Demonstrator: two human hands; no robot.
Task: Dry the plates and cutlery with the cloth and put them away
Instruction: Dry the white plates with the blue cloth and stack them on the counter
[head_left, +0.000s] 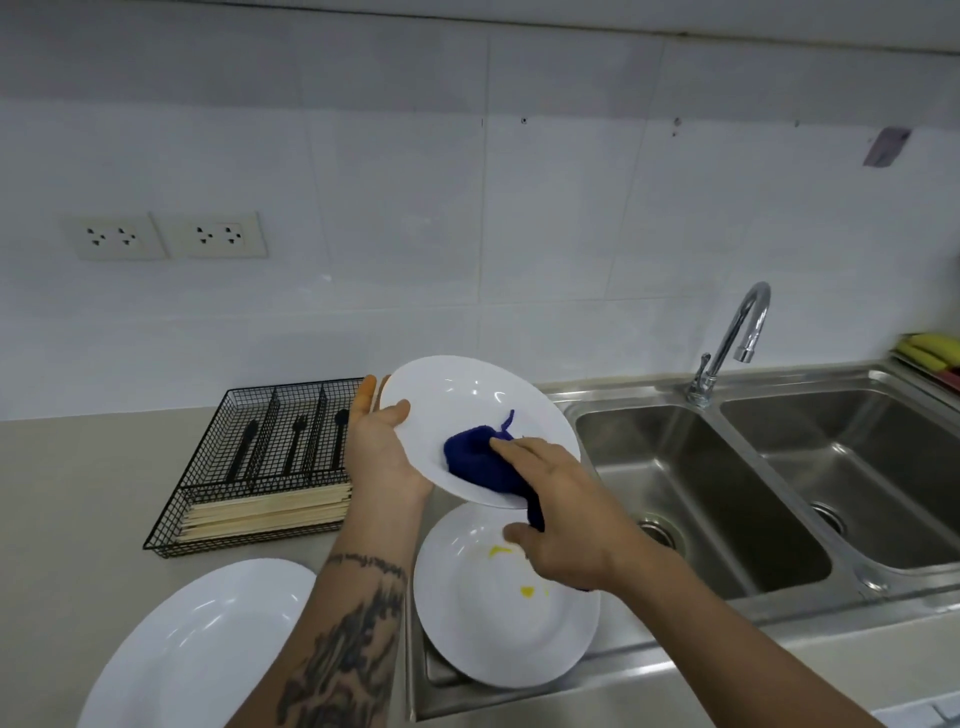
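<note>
My left hand (379, 447) grips the left rim of a white plate (467, 395), held tilted above the counter. My right hand (566, 514) holds a dark blue cloth (470, 454) and presses it against the inside of that plate. Below it a second white plate (498, 623) with yellow marks lies on the steel draining area. A third white plate (197, 639) sits on the counter at the lower left. The black wire cutlery tray (249, 467) holds black cutlery (296, 441) and a bundle of wooden chopsticks (270, 512).
A steel double sink (779, 483) fills the right side, with a chrome tap (737, 338) behind it. Yellow and red items (930, 351) lie at the far right edge. Two wall sockets (171, 236) sit above the beige counter (78, 493).
</note>
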